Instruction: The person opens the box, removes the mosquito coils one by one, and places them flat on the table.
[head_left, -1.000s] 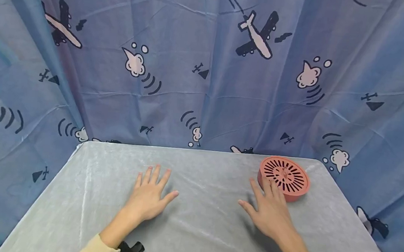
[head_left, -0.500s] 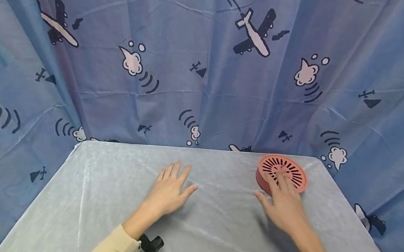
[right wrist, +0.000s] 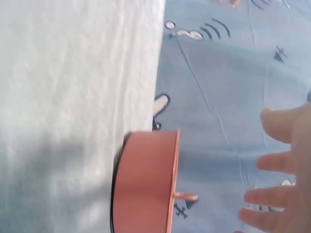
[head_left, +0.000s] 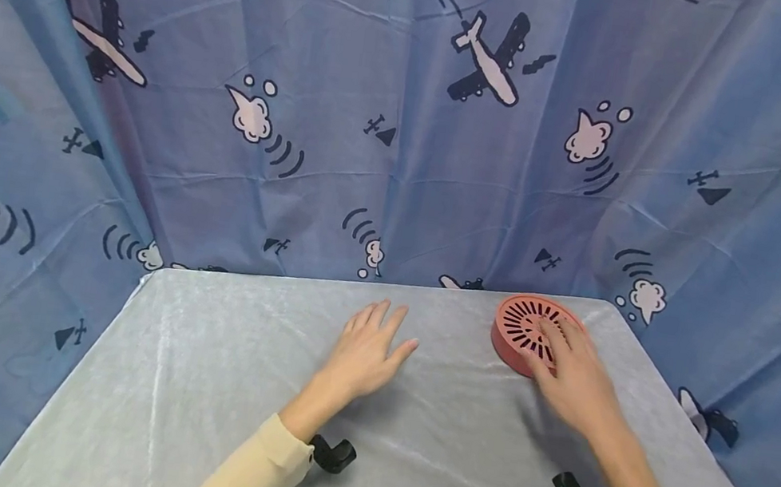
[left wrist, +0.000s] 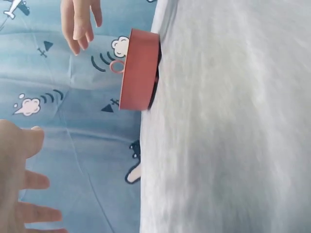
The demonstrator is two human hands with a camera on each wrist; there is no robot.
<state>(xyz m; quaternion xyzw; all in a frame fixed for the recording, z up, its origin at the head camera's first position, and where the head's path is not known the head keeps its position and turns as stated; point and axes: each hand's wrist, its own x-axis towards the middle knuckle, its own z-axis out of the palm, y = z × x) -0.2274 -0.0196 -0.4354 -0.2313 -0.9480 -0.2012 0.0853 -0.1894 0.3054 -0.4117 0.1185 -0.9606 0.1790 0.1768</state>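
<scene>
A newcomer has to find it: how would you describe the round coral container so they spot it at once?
Find the pale cloth-covered table before the blue airplane curtain, then look toward its far right corner. There, below the right hand, sits a squat, round container. Its coral colour, slotted top and small upright ring set it apart from the plain table around it.

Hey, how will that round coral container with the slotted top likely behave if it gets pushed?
The container looks stiff: its wall shows an even curve. Being low and broad, it would probably slide on the pale cloth rather than tip. The slotted top hints at lightness.
</scene>
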